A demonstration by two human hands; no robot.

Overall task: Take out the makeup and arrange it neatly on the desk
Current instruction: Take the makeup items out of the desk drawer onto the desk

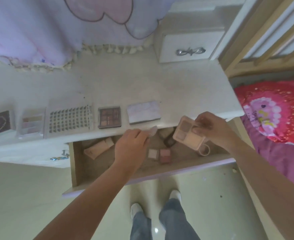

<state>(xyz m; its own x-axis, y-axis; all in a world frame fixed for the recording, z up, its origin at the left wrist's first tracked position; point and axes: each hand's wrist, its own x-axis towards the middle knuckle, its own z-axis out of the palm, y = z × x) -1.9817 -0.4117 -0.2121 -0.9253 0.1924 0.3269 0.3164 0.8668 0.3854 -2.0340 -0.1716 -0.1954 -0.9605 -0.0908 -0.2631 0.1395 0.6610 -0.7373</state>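
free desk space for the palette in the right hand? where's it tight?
Bare desk shows right of the lilac palette, out to the desk's right edge, and behind the whole row toward the lace cloth and small drawer unit. The front strip is crowded: five items run leftward from the lilac palette. The right hand holds the pink palette above the open drawer.

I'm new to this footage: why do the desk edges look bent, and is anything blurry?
Head view: the wide-angle lens bows the desk and drawer edges; soft, even light with faint shadows; the small item in the left hand is smeared; the pink palette in the right hand stays fairly clear.
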